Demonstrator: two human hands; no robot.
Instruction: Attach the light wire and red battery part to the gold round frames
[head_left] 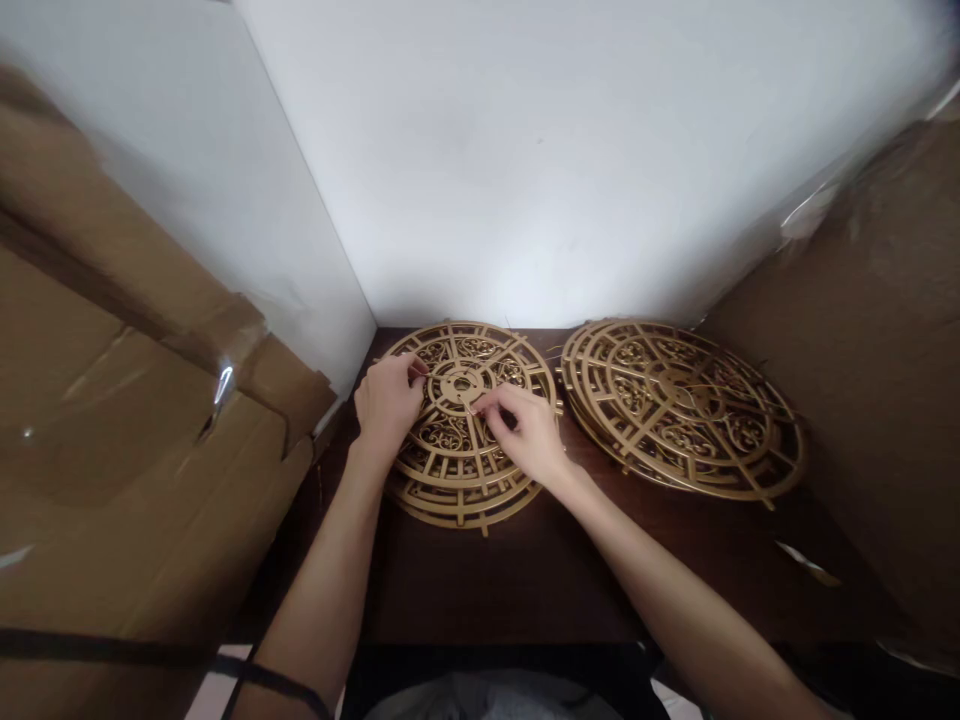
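A stack of round, gold openwork discs with scroll patterns [454, 400] lies in front of me on the dark brown table [450, 590]. My left hand [388, 398] rests over the left side of the top disc, its fingers curled and the tips pinched near the inner ring. From the right, my right hand [526, 428] reaches to just below the disc's centre, thumb and forefinger pressed together. Anything between either set of fingertips is too small to make out.
A second stack of gold discs [660, 425] lies to the right, with a thin wire on top. Cardboard [135, 480] stands at the left, and more cardboard [862, 330] at the right. Behind is a white wall [570, 180]. A small brush-like item [810, 565] lies at the table's right.
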